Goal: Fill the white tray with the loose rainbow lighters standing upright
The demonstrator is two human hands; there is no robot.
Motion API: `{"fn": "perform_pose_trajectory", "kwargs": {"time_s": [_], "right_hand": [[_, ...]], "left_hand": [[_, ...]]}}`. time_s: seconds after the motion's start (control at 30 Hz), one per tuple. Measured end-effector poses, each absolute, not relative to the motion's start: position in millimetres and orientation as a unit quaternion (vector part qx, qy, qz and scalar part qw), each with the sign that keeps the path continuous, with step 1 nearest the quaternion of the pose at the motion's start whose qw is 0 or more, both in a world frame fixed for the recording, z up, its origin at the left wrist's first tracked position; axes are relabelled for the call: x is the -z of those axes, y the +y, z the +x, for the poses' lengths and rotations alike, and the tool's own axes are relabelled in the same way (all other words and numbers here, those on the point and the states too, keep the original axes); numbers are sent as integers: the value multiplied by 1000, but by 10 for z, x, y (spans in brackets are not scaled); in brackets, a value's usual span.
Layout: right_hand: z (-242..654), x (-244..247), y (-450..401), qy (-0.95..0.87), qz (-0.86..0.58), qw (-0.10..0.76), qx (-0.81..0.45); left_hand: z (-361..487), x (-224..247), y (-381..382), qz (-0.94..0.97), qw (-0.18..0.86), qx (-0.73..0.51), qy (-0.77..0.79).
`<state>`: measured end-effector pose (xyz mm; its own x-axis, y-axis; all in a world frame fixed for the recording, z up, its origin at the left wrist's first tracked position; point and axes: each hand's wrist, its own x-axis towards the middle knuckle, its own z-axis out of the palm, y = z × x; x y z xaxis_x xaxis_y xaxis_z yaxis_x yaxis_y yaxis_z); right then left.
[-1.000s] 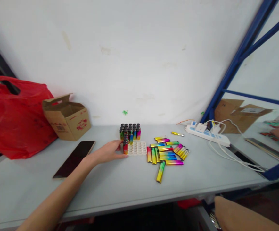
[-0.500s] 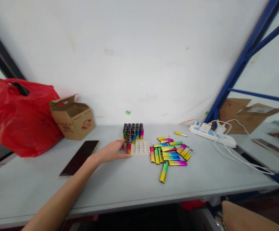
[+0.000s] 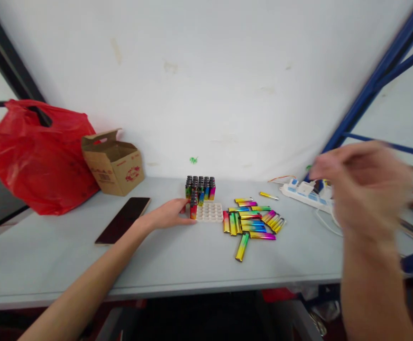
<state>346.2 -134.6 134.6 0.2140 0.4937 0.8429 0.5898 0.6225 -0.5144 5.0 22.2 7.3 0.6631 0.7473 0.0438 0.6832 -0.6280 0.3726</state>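
My left hand (image 3: 170,214) rests on the table at the left side of a white tray (image 3: 210,212) with round holes, thumb and fingers apart beside a red lighter (image 3: 193,211) standing at its left edge. Several upright lighters with black tops (image 3: 201,184) stand in rows behind the tray. To its right lies a loose pile of shiny multicoloured lighters (image 3: 252,221), with a green and yellow one (image 3: 242,247) in front. My right hand (image 3: 366,182) is raised at the right, smeared by motion; whether it holds anything cannot be made out.
A dark phone (image 3: 123,220), an open cardboard box (image 3: 114,163) and a red plastic bag (image 3: 44,158) are on the left. A white power strip (image 3: 307,194) with cables lies at the right, near a blue metal frame (image 3: 377,80). Part of another person's hand shows at the far right.
My right hand has risen from the lower right corner to above the table's right side. My left hand stays by the tray. The whole view has shifted slightly.
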Motion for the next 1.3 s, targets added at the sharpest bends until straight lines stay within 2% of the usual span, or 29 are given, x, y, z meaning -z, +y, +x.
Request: {"fn": "perform_pose_trajectory", "kwargs": {"time_s": [0.07, 0.13, 0.23, 0.33, 0.43, 0.53, 0.63, 0.83, 0.93, 1.0, 1.07, 1.17, 1.3], "right_hand": [[3462, -1136, -1097, -696, -473, 540, -24], [3490, -843, -800, -759, -516, 390, -70], [3557, -421, -442, -811, -535, 231, -52], [3602, -169, -266, -846, -513, 138, -43], [3617, -70, -199, -858, -499, 108, -54], [3616, -52, -175, -861, -490, 123, -58], [3590, -95, -152, -833, -515, 184, -78], [3352, -251, 132, -751, -508, 383, -175], [3124, -232, 306, -658, -460, 513, -303], [2969, -173, 338, -599, -428, 561, -379], [2846, -103, 292, -572, -396, 572, -434], [2743, -26, 150, -575, -358, 546, -493], [2681, 33, 31, -584, -404, 505, -491]], "left_hand": [[53, -86, 211, 898, 166, -99, 396], [59, -103, 198, 899, 168, -95, 392], [63, -113, 193, 899, 168, -91, 393], [61, -98, 207, 897, 164, -96, 400], [57, -78, 222, 899, 162, -91, 397], [50, -64, 230, 899, 163, -91, 396], [45, -62, 230, 897, 163, -94, 399], [48, -91, 212, 902, 170, -90, 388], [46, -98, 204, 904, 168, -91, 381], [45, -97, 201, 904, 167, -91, 384], [46, -97, 200, 903, 168, -91, 384], [53, -100, 200, 903, 176, -94, 379], [65, -111, 203, 906, 182, -91, 371]]}}
